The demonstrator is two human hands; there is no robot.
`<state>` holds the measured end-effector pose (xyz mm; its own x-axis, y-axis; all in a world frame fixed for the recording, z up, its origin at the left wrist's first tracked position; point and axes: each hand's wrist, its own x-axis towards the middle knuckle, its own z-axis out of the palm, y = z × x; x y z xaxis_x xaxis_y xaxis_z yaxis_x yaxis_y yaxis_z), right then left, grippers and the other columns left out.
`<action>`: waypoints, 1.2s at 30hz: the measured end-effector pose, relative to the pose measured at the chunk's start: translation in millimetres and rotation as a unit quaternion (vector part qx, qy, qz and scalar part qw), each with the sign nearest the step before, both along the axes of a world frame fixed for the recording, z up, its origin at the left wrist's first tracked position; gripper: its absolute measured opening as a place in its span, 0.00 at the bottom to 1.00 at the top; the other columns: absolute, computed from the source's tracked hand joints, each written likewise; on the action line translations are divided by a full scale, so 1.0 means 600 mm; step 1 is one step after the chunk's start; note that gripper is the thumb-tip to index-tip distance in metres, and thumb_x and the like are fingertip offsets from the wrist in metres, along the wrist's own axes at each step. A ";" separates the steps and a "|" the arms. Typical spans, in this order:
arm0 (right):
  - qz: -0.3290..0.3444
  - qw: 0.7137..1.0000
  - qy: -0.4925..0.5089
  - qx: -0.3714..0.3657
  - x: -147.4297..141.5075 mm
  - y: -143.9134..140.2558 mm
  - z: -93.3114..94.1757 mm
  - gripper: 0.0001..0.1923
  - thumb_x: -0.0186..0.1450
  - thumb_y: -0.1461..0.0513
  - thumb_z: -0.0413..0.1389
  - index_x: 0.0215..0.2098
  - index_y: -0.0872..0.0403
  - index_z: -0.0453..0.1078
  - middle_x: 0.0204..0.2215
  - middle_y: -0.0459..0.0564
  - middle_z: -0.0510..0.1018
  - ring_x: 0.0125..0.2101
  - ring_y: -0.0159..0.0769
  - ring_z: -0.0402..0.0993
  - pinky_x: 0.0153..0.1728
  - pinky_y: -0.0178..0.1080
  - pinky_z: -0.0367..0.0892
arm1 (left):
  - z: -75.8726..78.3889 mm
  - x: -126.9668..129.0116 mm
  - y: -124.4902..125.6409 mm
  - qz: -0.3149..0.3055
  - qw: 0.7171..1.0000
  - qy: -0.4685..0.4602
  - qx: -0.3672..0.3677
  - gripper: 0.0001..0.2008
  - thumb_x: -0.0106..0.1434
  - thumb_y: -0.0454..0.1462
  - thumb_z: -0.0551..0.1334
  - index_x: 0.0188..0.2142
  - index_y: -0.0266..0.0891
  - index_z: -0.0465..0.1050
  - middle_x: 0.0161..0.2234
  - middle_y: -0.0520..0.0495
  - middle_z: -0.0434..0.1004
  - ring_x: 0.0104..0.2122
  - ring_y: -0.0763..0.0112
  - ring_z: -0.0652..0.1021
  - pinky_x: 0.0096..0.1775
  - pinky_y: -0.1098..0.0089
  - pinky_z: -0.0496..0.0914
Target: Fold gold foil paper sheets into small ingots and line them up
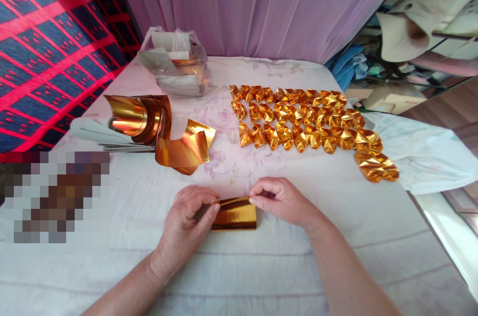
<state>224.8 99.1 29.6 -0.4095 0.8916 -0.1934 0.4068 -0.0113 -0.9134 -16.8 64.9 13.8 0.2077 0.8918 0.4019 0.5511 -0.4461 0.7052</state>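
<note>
Head view. Both hands low at centre, over a white floral cloth [261, 266] spread on the table. Left hand [186, 221] and right hand [284, 201] are near each other, with a folded gold foil sheet [234, 217] between them. Each hand pinches one end of the sheet's raised top edge between thumb and fingertips; left thumb at the left end, right fingertips at the right end. Lower part of the sheet lies flat on the cloth, just under and between the two hands.

Beyond the hands, right of centre: rows of folded gold foil pieces [306, 119] laid out on the cloth, well apart from the hands, the rows trailing off toward the right edge.
Left of centre: curled loose gold foil sheets [182, 149], touching a stack of flat sheets [97, 134] with gold faces curling up on top.
Farther back: a clear plastic bag [175, 64] holding more sheets.
Behind the table, a lilac curtain [261, 2]. Far left, a red-and-blue patterned fabric [45, 32].
</note>
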 end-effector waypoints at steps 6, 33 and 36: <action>-0.003 1.000 -0.002 0.003 0.000 0.000 -0.001 0.06 0.59 0.61 0.56 0.27 0.53 0.73 0.25 0.45 0.77 0.27 0.31 0.71 0.29 0.33 0.64 | 0.000 0.000 0.000 -0.002 1.000 0.003 -0.003 0.02 0.64 0.34 0.62 0.34 0.43 0.73 0.34 0.50 0.81 0.36 0.67 0.80 0.42 0.63 0.72; -0.022 0.965 -0.197 0.174 -0.034 -0.010 -0.011 0.10 0.59 0.67 0.54 0.21 0.52 0.66 0.22 0.43 0.73 0.23 0.29 0.66 0.27 0.32 0.57 | 0.005 -0.003 -0.016 -0.082 0.979 0.183 0.026 0.13 0.65 0.40 0.62 0.48 0.47 0.77 0.46 0.48 0.82 0.57 0.51 0.72 0.61 0.44 0.55; -0.024 0.964 -0.199 0.176 -0.034 -0.010 -0.013 0.09 0.60 0.67 0.54 0.22 0.52 0.66 0.22 0.43 0.73 0.23 0.28 0.66 0.27 0.32 0.57 | 0.011 -0.002 -0.022 -0.122 0.967 0.219 0.040 0.18 0.65 0.45 0.62 0.52 0.44 0.75 0.49 0.47 0.81 0.59 0.49 0.69 0.64 0.42 0.46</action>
<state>204.6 93.0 21.9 -0.3223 0.9466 -0.0095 0.7327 0.2431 -0.6356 -17.9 52.0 20.3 0.5738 0.7646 0.2935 0.6609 -0.6439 0.3854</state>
